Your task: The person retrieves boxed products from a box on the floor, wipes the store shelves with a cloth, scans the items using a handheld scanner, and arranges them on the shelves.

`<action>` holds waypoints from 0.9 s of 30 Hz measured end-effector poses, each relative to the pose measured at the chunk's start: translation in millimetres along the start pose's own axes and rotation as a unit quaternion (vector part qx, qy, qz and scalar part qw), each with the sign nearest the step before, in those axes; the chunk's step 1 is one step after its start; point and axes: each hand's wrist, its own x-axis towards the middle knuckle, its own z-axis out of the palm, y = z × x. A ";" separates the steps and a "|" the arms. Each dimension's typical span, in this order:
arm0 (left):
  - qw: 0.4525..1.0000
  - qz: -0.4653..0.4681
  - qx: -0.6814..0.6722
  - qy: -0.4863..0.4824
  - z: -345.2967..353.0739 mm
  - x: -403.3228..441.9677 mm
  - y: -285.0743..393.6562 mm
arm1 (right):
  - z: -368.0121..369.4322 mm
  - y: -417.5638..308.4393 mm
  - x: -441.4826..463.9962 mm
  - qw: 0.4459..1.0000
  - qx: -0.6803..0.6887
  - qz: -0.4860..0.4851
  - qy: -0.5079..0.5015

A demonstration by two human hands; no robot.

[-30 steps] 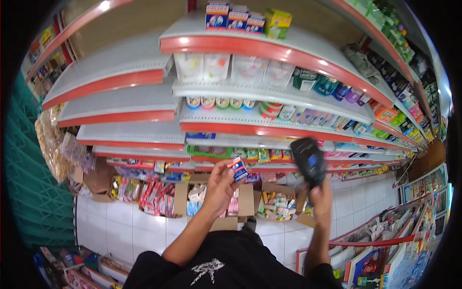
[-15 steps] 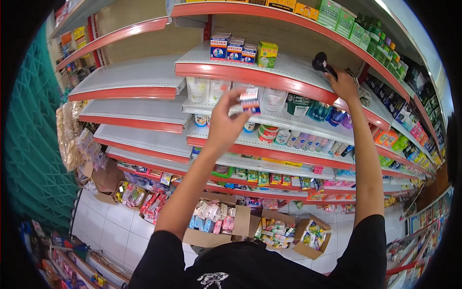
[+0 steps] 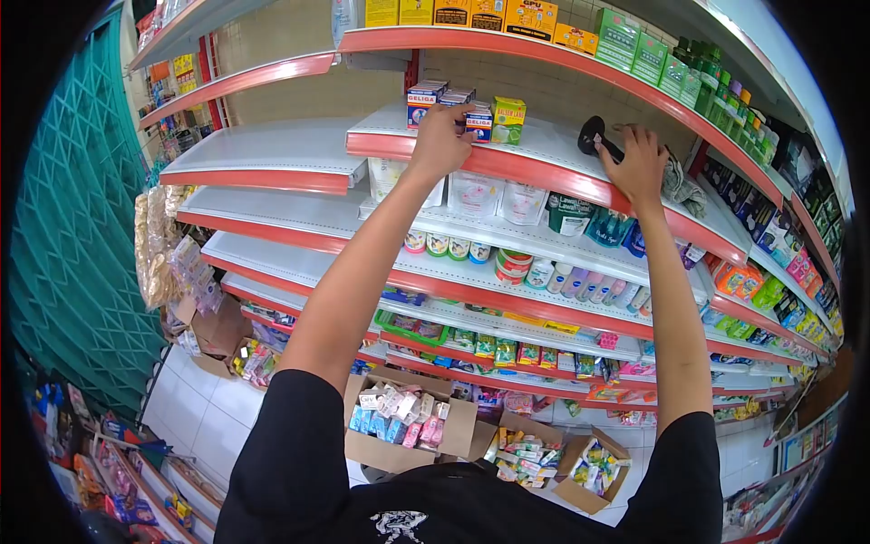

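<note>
My left hand (image 3: 443, 145) is closed on a small blue, white and red Geliga box (image 3: 478, 125) at the shelf's front edge; its fingertips are partly hidden. Behind it stand more Geliga boxes (image 3: 423, 102), and a yellow-green balm box (image 3: 508, 120) is just to the right. My right hand (image 3: 640, 168) is over the same shelf (image 3: 553, 145), fingers spread. By its thumb lies a black tool (image 3: 592, 135) with a rounded head and a handle. A crumpled grey cloth (image 3: 681, 189) sits right of that hand.
Above runs a shelf with yellow and orange boxes (image 3: 530, 20) and green boxes (image 3: 620, 38). Pouches (image 3: 476, 195) and bottles (image 3: 575, 283) fill lower shelves. Open cartons (image 3: 399, 444) of packaged goods stand on the tiled floor. A green folding gate (image 3: 72, 227) is at left.
My left hand has moved up with the Geliga box, from in front of the lower shelf to the row of boxes. My right hand's fingers have spread off the black tool.
</note>
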 end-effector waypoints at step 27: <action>0.980 0.166 0.047 0.103 -15.5 8.9 -2.1 | -8.0 -168.3 24.8 0.957 0.226 0.027 0.181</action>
